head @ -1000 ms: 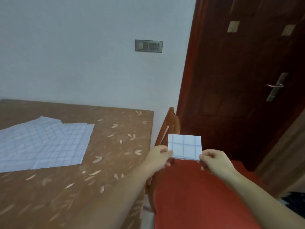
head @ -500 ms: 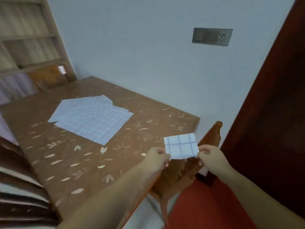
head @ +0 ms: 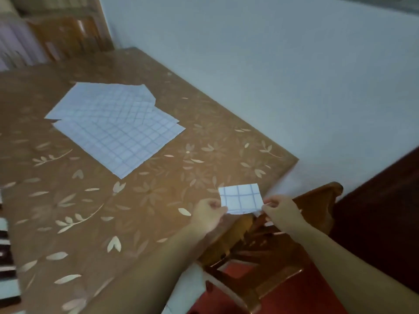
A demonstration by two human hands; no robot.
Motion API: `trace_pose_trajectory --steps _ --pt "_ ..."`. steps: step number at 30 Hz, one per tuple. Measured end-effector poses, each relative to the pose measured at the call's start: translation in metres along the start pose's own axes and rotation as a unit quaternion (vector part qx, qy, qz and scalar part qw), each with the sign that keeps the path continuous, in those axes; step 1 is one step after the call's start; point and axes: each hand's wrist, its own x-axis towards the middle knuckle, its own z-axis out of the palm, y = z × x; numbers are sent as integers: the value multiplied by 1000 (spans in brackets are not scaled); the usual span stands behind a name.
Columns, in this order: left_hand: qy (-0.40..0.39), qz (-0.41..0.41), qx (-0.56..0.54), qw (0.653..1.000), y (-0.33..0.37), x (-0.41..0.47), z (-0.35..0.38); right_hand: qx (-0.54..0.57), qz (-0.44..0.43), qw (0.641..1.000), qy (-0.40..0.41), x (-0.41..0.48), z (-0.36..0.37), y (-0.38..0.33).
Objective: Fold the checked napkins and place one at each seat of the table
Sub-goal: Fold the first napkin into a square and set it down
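- grip state: left grip (head: 209,214) pinches the left edge of the folded napkin (head: 241,198) and right grip (head: 283,214) pinches its right edge. both hold it between thumb and fingertips, as they did one second ago.
- change: one second ago the folded napkin hung over the red seat cushion (head: 301,298), clear of the counter (head: 147,223). it is now over the counter corner, just beside the top rail of the chair (head: 317,200).
- contact: it cannot be told whether the napkin's lower edge touches the surface.
- change: the camera has swung left, so more of the counter is in view.
- no change: the unfolded napkins (head: 115,128) lie overlapped on the counter, well apart from both grips.
- task meaning: folding of this piece appears complete. the step in hand is judged to be placement at the seat served by this chair.
- remaining: lay the piece flat and release both grips. the unfolded napkins are not yet folded or placed.
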Motion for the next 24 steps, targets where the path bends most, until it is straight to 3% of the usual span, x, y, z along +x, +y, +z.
trace_pose_trajectory --steps 5,9,17,24 --pt "50 -53 72 995 -14 25 4 -21 -11 995 -95 65 25 12" --pt "81 -98 59 990 -11 34 13 -29 -33 986 -158 106 32 11" --pt "161 -149 53 974 -3 53 37 -73 -87 982 -150 148 34 19" --pt "179 -159 61 969 -10 43 32 -126 -96 976 -152 151 43 22"
